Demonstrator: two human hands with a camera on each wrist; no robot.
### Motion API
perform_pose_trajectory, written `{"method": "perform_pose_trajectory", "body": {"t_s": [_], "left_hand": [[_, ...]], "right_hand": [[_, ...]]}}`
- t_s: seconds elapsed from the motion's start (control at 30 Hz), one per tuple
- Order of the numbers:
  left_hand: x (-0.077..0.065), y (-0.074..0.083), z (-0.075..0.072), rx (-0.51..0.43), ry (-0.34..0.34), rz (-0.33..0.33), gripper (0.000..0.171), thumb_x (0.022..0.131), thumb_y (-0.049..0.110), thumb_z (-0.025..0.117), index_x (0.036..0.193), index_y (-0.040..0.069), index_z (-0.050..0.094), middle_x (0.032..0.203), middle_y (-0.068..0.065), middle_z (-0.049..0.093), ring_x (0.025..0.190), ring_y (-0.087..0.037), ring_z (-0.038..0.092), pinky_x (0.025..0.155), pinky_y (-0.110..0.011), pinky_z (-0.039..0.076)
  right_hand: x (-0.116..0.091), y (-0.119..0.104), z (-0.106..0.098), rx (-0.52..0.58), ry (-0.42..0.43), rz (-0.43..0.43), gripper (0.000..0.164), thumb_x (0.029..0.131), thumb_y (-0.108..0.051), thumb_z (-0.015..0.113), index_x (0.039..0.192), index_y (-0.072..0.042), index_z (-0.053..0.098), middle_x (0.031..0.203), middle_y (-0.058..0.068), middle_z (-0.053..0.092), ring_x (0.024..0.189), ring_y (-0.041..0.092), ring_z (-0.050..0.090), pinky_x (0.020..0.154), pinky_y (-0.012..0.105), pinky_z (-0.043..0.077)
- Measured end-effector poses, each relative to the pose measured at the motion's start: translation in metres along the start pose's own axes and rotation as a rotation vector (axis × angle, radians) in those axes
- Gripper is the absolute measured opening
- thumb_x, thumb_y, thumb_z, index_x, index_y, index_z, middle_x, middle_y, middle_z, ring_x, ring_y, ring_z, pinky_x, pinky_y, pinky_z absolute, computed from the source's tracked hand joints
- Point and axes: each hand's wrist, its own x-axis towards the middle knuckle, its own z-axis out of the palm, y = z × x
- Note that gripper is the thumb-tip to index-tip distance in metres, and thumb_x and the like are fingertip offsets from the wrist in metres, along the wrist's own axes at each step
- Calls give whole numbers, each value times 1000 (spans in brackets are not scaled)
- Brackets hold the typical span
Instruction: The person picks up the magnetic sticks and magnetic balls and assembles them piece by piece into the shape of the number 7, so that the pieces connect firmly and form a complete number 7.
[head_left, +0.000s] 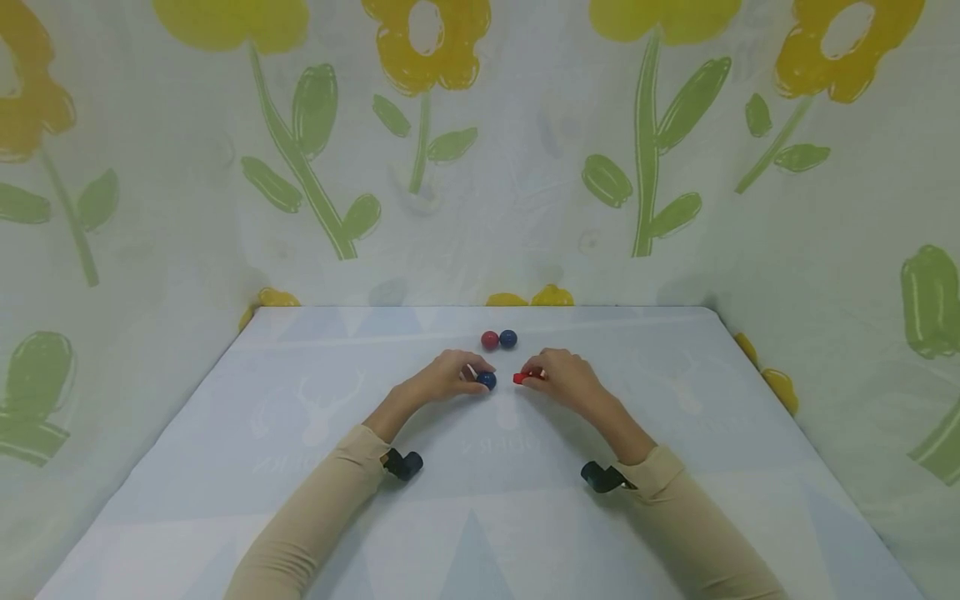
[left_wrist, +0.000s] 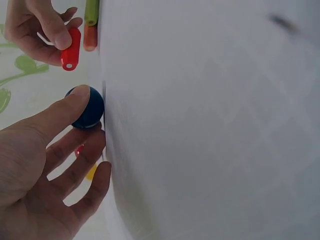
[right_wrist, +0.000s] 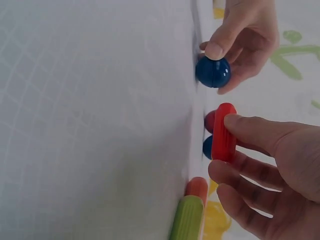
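My left hand (head_left: 448,377) pinches a dark blue ball (head_left: 487,381) between thumb and fingers, low over the table. Just to its right, my right hand (head_left: 567,377) holds a short red ridged piece (right_wrist: 225,134) between thumb and fingers. In the left wrist view a small hole shows in the rounded end of that red piece (left_wrist: 71,52). A narrow gap separates the ball from the red piece. Beyond both hands, a red ball (head_left: 490,340) and a second blue ball (head_left: 508,339) sit side by side on the table.
The right wrist view shows a green ridged stick (right_wrist: 187,220) beside an orange one (right_wrist: 197,187). A pale patterned cover lies over the table (head_left: 480,517). Flower-printed curtains (head_left: 495,217) hang behind and at both sides. A dark wrist camera (head_left: 405,465) sits at the left cuff.
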Motion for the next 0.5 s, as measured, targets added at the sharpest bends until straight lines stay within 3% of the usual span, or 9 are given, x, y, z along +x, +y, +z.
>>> {"method": "perform_pose_trajectory", "body": {"t_s": [0.5], "left_hand": [[1, -1, 1, -1, -5, 13, 37, 88, 18, 73, 124, 13, 68, 119, -2, 71, 94, -12, 64, 83, -21, 54]], "right_hand": [[4, -7, 9, 1, 0, -41, 18, 87, -23, 75, 104, -16, 77, 90, 0, 71, 79, 14, 59, 78, 29, 55]]}}
